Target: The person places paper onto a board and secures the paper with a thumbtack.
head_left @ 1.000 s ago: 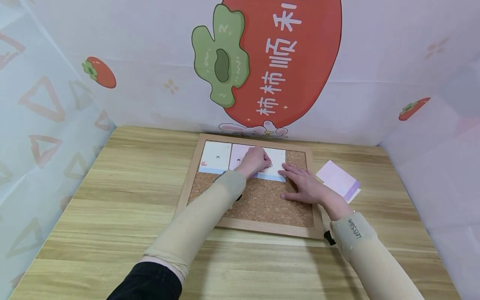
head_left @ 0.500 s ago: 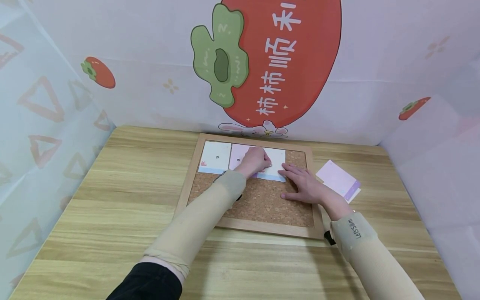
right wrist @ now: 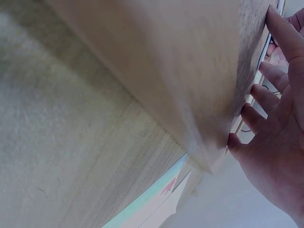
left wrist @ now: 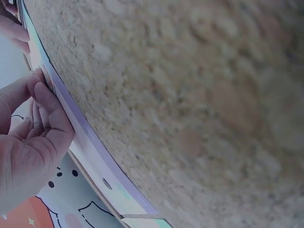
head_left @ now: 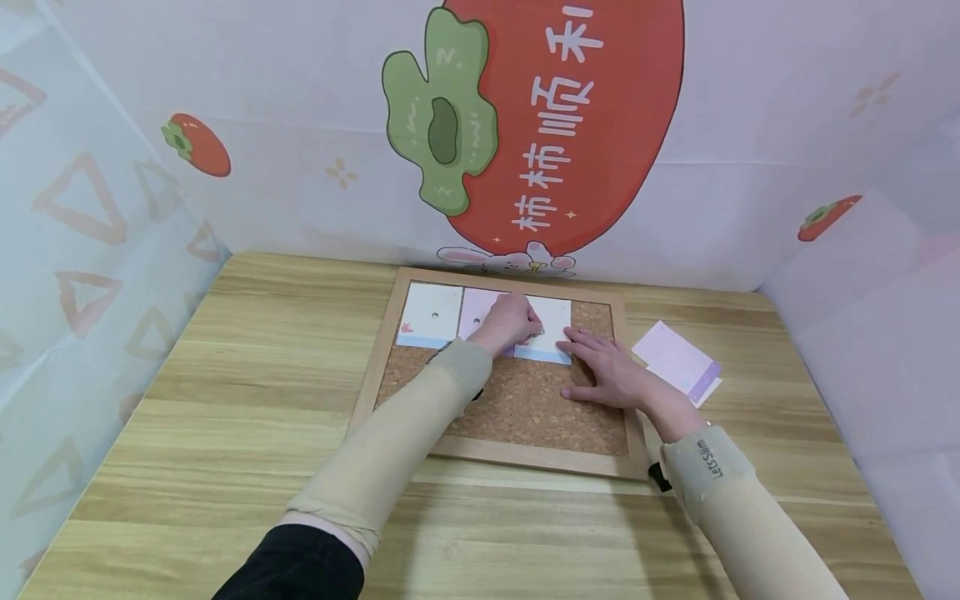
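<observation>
A wooden-framed cork board (head_left: 536,412) lies on the table. Along its top edge are a white card (head_left: 427,304) with a blue strip, a lilac card (head_left: 477,307), and another white card (head_left: 551,315). Small round metal thumbtacks sit in the first two, one being the thumbtack (head_left: 435,316). My left hand (head_left: 508,323) pinches a small metal thumbtack (left wrist: 49,80) against the third card, covering part of it and of the lilac one. My right hand (head_left: 613,371) rests with spread fingers on the third card's right edge and the cork.
A few loose cards (head_left: 675,357), lilac on top, lie on the table (head_left: 247,375) just right of the board. A printed cloth backdrop (head_left: 300,217) rises behind the table, with side panels left and right.
</observation>
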Motion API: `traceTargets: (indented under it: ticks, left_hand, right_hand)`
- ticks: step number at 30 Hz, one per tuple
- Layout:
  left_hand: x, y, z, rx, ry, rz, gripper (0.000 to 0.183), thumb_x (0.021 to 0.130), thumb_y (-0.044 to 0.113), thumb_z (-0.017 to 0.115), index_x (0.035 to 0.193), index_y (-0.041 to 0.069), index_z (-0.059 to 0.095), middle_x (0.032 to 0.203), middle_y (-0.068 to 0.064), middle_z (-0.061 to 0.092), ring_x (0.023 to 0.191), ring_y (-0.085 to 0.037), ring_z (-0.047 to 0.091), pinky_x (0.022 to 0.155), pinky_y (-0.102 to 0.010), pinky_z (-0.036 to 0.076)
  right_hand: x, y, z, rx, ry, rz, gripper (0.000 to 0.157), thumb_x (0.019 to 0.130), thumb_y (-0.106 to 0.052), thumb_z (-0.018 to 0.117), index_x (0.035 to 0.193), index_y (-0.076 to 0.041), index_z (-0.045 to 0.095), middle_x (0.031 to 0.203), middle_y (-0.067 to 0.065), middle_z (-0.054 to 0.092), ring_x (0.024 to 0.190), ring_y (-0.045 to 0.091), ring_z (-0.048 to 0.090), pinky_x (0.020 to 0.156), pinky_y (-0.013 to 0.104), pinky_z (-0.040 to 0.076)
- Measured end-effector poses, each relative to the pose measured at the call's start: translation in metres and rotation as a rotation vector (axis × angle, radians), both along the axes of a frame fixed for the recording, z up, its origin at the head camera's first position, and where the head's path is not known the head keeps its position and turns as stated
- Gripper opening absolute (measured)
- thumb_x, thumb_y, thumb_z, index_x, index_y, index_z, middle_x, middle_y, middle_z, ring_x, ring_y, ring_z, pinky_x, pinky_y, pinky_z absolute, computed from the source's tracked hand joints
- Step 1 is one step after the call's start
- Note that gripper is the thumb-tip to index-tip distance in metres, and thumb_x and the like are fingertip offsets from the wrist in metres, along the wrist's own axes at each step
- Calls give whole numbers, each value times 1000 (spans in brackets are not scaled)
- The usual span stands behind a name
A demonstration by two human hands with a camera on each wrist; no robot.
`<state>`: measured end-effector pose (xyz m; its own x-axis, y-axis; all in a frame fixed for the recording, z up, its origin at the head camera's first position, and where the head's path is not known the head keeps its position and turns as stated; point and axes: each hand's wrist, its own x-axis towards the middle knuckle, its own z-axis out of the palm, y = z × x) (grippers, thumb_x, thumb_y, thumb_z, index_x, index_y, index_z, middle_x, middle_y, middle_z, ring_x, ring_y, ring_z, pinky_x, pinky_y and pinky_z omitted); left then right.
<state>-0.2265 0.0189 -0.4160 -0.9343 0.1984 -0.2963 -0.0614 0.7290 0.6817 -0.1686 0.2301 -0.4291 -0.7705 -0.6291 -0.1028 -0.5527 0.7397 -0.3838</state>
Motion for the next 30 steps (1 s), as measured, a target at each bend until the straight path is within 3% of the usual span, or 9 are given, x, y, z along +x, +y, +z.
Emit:
traceTargets:
  ticks: [18, 30]
  left_hand:
    - [1, 2, 1, -31, 26, -8, 11, 93, 19, 70, 92, 10, 77, 73, -1, 66, 63, -14, 59, 64, -24, 47]
    - [1, 1, 1, -25, -1, 11, 15, 93, 22, 72, 92, 9, 78, 66, -1, 63, 57, -13, 57, 70, -27, 48]
  right_hand:
    - [-1, 0, -2, -7, 5, 4, 76, 87, -38, 75, 149, -5, 45, 162, 20, 30, 150, 42, 27, 116, 71, 22]
    - [0, 0, 0, -1, -5, -4, 76, 88, -39, 75, 149, -6, 44, 163, 19, 30, 150, 42, 27, 116, 72, 21]
